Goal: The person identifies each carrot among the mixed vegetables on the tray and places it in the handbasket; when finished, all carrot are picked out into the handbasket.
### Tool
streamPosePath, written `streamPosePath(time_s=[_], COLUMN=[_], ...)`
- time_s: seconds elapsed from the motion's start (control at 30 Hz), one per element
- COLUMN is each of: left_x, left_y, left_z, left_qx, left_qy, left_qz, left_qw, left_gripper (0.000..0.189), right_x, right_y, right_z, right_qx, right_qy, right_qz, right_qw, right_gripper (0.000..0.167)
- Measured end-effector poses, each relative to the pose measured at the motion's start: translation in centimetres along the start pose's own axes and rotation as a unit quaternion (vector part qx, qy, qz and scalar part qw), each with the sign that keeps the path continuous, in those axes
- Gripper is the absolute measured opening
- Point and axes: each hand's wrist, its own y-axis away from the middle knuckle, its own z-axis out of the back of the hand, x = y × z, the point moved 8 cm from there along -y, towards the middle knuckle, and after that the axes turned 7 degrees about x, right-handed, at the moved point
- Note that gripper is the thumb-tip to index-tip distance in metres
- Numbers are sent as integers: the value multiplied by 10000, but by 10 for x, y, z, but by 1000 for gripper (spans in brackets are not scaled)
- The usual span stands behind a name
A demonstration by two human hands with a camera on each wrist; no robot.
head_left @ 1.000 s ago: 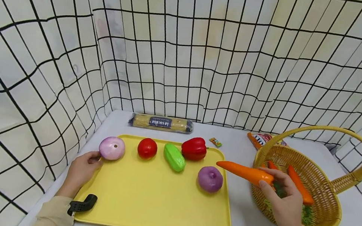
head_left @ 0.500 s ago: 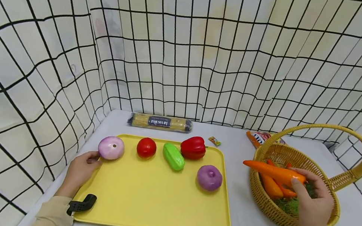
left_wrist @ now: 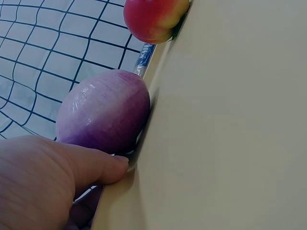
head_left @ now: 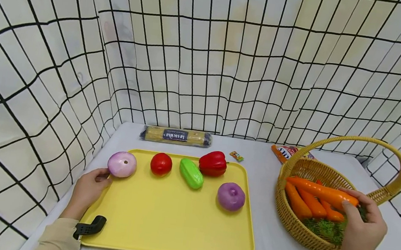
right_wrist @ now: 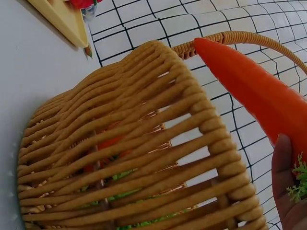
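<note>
My right hand (head_left: pixel 365 228) holds an orange carrot (head_left: pixel 321 191) by its thick end, over the wicker basket (head_left: pixel 287 225). More carrots (head_left: pixel 297 203) with green leafy tops lie in the basket below it. The right wrist view has the held carrot (right_wrist: pixel 259 91) above the basket's woven rim, its tip toward the handle. At the tray's left edge, my left hand (head_left: pixel 88 192) pinches the rim of the yellow tray (head_left: pixel 173 222), thumb on top and fingers curled underneath. Right beside that thumb sits a purple onion (left_wrist: pixel 105 112).
On the tray are a tomato (head_left: pixel 161 164), a green cucumber (head_left: pixel 191 174), a red bell pepper (head_left: pixel 213 163) and another purple onion (head_left: pixel 231 196). Behind it lie a spaghetti pack (head_left: pixel 176 136), a small wrapper (head_left: pixel 236 156) and a snack bag (head_left: pixel 287 153). Black netting encloses the table.
My right hand has carried the carrot rightward from beside the tray to over the basket, lowering it toward the other carrots. My left hand has stayed at the tray's edge.
</note>
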Motion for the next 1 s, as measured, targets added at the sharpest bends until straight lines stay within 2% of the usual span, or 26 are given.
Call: streamPosePath(time_s=[0.17,0.23,0.3,0.37,0.43,0.57,0.63,0.73,0.9,1.0], left_x=[0,1,2,3,4,5,4,3,3,3], left_y=[0,0,0,0,1,3,2,1,-1,-1], left_z=[1,1,1,1,0,-1,-2,-2,0,0], left_qx=[10,5,-4,2,18,65,83,101,47,-11], left_qy=[1,-8,-25,-40,-53,-44,-29,-36,-45,-22], left_qz=[-3,9,11,6,8,31,41,32,-3,-10], left_qw=[10000,10000,10000,10000,10000,10000,10000,9999,10000,10000], left_gripper=[38,38,38,38,38,38,38,39,38,37], right_x=[-6,-11,-17,-23,-29,-37,-39,-39,-39,-40], right_y=[-2,-3,-2,-1,1,6,9,11,13,14], right_z=[2,2,0,-3,-8,-17,-20,-26,-39,-44], right_qx=[-84,-66,58,337,724,1505,1844,2329,3047,3269], right_qy=[198,564,1178,1878,2490,3350,3643,3826,3759,3676], right_qz=[-173,-366,-609,-803,-939,-964,-957,-923,-862,-901], right_qw=[9996,9977,9911,9783,9612,9251,9078,8893,8709,8660], right_gripper=[23,24,25,27,30,39,42,45,43,42])
